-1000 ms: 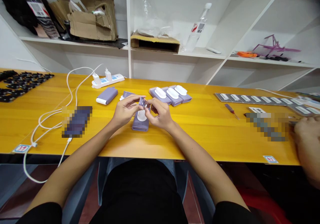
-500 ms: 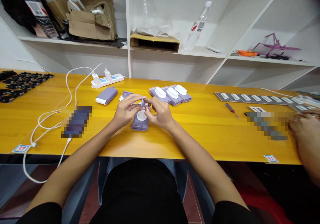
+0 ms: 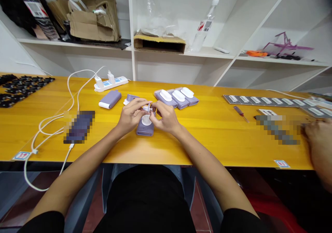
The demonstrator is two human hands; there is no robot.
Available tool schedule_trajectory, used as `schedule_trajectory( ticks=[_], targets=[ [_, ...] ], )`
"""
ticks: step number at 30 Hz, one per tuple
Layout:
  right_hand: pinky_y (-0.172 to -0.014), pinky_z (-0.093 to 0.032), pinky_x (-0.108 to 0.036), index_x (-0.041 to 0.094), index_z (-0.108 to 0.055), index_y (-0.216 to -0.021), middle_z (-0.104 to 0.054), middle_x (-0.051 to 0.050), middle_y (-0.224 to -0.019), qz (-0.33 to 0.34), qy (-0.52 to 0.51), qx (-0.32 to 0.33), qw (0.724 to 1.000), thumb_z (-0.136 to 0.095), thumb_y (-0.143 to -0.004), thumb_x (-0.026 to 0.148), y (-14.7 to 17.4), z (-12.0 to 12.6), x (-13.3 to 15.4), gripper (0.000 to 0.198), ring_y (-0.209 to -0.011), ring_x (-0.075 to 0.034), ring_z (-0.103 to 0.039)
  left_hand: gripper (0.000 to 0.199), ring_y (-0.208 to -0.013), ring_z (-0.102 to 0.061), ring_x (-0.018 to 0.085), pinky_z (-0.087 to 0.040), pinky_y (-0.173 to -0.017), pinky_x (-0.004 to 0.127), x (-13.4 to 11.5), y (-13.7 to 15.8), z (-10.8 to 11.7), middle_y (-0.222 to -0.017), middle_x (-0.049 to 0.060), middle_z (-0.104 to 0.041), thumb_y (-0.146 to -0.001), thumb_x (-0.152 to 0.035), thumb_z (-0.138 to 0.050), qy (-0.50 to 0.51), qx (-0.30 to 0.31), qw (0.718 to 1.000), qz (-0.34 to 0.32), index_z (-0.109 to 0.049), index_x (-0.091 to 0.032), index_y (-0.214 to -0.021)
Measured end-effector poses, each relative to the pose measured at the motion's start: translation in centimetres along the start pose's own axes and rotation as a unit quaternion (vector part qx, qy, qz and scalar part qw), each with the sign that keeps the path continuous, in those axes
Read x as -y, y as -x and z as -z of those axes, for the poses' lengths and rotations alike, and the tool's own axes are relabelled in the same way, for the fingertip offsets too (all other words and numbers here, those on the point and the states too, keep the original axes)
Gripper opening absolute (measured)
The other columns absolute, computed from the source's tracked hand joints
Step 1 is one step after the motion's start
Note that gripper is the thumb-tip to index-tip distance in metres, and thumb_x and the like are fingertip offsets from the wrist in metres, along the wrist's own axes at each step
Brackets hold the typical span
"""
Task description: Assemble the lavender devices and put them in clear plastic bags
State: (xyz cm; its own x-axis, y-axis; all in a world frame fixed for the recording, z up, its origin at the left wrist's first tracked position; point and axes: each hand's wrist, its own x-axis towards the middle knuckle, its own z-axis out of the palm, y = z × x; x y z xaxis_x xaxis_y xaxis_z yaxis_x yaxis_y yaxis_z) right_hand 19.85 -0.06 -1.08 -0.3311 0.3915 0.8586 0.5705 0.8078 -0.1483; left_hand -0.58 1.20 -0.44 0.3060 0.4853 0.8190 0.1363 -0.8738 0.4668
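Note:
Above the middle of the table, my left hand point(image 3: 131, 116) pinches a small purple-and-white part point(image 3: 149, 107) between thumb and fingers. My right hand point(image 3: 166, 117) closes on the same part from the other side; its details are too small to make out. Just under my hands lies a purple device point(image 3: 145, 131) with a white oval piece on top, partly covered by my fingers. Behind my left fingers sits another purple piece with a white end point(image 3: 131, 98). Further left is a purple case with a white end point(image 3: 110, 99).
Several purple devices with white ovals point(image 3: 178, 96) lie behind my right hand. Left are a phone point(image 3: 79, 127), white cables and a power strip point(image 3: 111, 84). At right are a screwdriver point(image 3: 241, 114), a strip of white parts point(image 3: 266, 101) and another person's hand point(image 3: 320, 141). Shelves stand behind.
The small part between my fingers has turned, showing a pale edge where a purple face showed before. At the right, the other person's hand has shifted slightly.

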Motion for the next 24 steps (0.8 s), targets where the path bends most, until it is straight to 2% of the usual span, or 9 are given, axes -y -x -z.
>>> schedule_trajectory(
  ticks=[7, 11, 14, 18, 24],
  targets=[
    [-0.061, -0.042, -0.029, 0.021, -0.063, -0.105, -0.068, -0.002, -0.083, -0.035, -0.047, 0.034, 0.998, -0.061, -0.093, 0.018, 0.1, 0.2, -0.1, 0.013, -0.067, -0.015, -0.057, 0.038, -0.107, -0.074, 0.021, -0.064, -0.093, 0.035, 0.3, 0.1, 0.1, -0.123, 0.011, -0.077, -0.101, -0.015, -0.069, -0.024, 0.009, 0.999, -0.023, -0.080, -0.026, -0.136],
    [-0.064, -0.044, -0.028, 0.021, -0.063, -0.103, -0.068, 0.000, -0.081, -0.057, -0.096, 0.042, 0.993, -0.061, -0.088, 0.017, -0.1, 0.4, -0.1, 0.016, -0.065, -0.014, -0.055, 0.038, -0.104, -0.074, 0.020, -0.063, -0.090, 0.033, 0.5, 0.1, 0.2, -0.119, 0.011, -0.078, -0.102, -0.016, -0.070, -0.044, 0.014, 0.998, -0.037, -0.079, -0.026, -0.137],
    [-0.064, -0.044, -0.027, 0.021, -0.062, -0.098, -0.066, 0.001, -0.078, -0.098, -0.121, 0.065, 0.986, -0.061, -0.086, 0.020, -0.3, 0.7, 0.1, 0.013, -0.063, -0.014, -0.053, 0.037, -0.100, -0.075, 0.018, -0.062, -0.088, 0.031, 0.8, 0.1, 0.2, -0.116, 0.010, -0.080, -0.102, -0.019, -0.071, -0.043, 0.020, 0.998, -0.046, -0.080, -0.026, -0.137],
    [-0.060, -0.041, -0.025, 0.022, -0.060, -0.088, -0.057, 0.005, -0.067, -0.181, -0.186, 0.098, 0.961, -0.063, -0.083, 0.026, -0.8, 1.1, 0.5, 0.007, -0.057, -0.011, -0.047, 0.031, -0.093, -0.076, 0.017, -0.061, -0.086, 0.030, 1.2, 0.2, 0.1, -0.113, 0.010, -0.082, -0.101, -0.024, -0.073, -0.034, 0.019, 0.999, -0.038, -0.083, -0.026, -0.131],
    [-0.056, -0.038, -0.024, 0.022, -0.059, -0.079, -0.052, 0.007, -0.063, -0.283, -0.276, 0.130, 0.909, -0.069, -0.079, 0.033, -1.0, 1.1, 0.9, 0.015, -0.055, -0.009, -0.043, 0.022, -0.091, -0.078, 0.019, -0.062, -0.085, 0.032, 0.7, 0.3, 0.0, -0.106, 0.009, -0.085, -0.099, -0.032, -0.077, -0.016, 0.020, 1.000, 0.008, -0.088, -0.024, -0.116]
  ],
)
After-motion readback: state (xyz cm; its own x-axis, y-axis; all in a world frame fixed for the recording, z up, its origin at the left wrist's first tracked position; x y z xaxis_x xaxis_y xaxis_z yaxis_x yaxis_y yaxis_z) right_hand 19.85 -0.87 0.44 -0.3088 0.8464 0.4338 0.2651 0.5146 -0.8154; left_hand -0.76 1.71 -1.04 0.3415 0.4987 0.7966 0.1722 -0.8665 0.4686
